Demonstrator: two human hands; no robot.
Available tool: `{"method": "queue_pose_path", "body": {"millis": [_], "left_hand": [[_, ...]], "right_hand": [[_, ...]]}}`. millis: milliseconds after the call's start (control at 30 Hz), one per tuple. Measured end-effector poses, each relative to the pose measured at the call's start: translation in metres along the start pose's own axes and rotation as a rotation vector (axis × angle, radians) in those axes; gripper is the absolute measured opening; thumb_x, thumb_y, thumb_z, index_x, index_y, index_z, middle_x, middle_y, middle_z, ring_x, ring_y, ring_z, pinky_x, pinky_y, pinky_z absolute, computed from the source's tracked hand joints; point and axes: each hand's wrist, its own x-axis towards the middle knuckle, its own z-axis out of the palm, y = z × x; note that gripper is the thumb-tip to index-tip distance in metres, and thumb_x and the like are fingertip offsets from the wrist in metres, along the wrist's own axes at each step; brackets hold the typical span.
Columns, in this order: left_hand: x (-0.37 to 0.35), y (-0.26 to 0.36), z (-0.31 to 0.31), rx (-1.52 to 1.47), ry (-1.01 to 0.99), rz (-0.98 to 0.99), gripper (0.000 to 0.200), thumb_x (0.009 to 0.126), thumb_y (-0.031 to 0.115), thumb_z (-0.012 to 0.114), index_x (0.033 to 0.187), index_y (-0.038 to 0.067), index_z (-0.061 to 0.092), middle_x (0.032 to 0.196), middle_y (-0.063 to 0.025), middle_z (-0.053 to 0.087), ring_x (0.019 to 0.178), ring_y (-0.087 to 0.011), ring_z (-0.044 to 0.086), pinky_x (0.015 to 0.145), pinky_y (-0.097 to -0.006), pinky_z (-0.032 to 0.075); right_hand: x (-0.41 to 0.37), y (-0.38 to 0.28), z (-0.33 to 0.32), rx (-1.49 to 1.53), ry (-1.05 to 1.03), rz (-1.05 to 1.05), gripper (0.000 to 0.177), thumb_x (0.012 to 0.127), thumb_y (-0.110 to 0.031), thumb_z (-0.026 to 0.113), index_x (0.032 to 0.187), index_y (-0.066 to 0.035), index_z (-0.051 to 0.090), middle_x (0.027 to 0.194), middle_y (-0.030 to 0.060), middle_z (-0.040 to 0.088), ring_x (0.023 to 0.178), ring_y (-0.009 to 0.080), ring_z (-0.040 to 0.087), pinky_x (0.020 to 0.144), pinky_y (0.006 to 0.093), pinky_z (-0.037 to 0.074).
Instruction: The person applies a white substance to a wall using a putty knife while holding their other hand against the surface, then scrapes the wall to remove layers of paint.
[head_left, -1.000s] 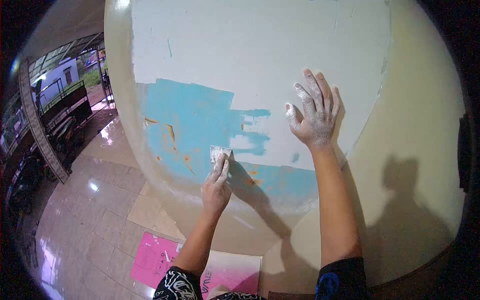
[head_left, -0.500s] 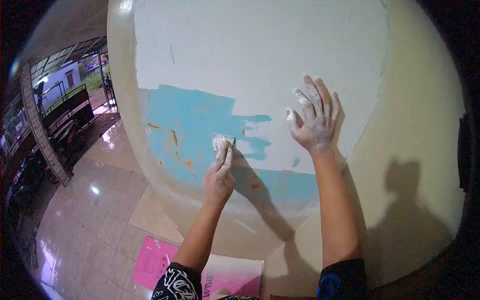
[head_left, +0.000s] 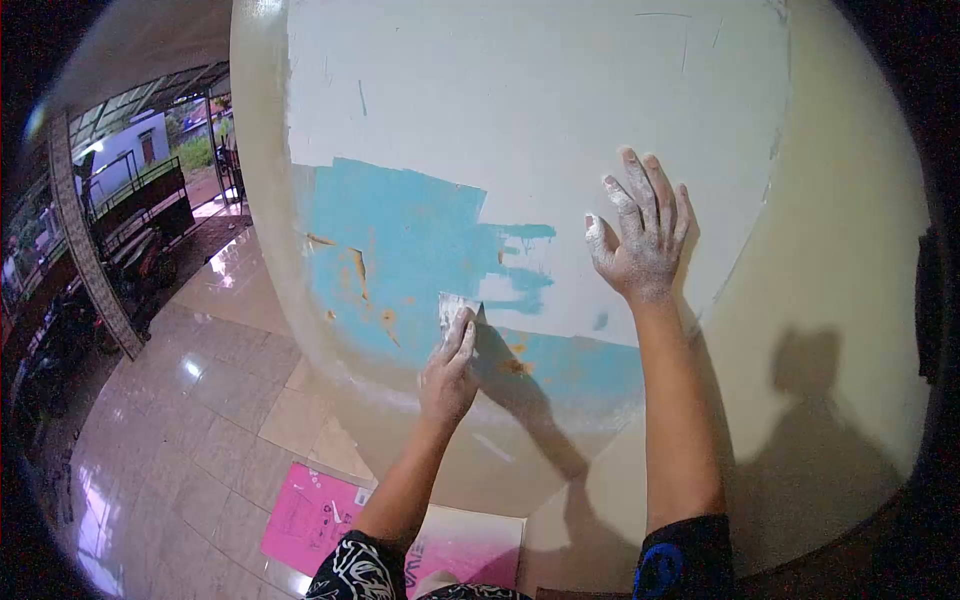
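My left hand (head_left: 450, 370) is closed around a putty knife (head_left: 460, 306), a flat blade smeared with white. The blade is against the blue patch (head_left: 400, 230) of the wall, with orange-brown spots and cracks around it. Most of the knife's handle is hidden by my fingers. My right hand (head_left: 640, 240), dusted white, lies with spread fingers on the white coated part (head_left: 520, 100) of the wall and holds nothing. Thin white streaks cross the blue between my two hands.
Beige wall (head_left: 830, 200) surrounds the white and blue area, with my shadow on its right side. Below lie a pink sheet (head_left: 310, 515) and shiny floor tiles (head_left: 220, 400). On the left, a post (head_left: 90, 230) and a railing (head_left: 150, 200) stand by an opening to outdoors.
My left hand and the putty knife have moved down over the blue patch. My right hand stays at the same part of the wall. The whole view has shifted slightly.
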Motion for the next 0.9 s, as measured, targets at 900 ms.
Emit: {"method": "queue_pose_path", "body": {"millis": [900], "left_hand": [[-0.035,-0.011,0.012,-0.114,0.002,-0.052,0.057,0.078,-0.015,0.051,0.131,0.001,0.059,0.144,-0.0212,0.05,0.128,-0.0376,0.054,0.103,-0.0428,0.047]], "right_hand": [[0.0,0.007,0.001,0.005,-0.026,0.01,0.043,0.084,-0.03,0.066,0.125,-0.021,0.056,0.152,0.0007,0.044,0.143,0.0221,0.036,0.115,0.0538,0.025]]}}
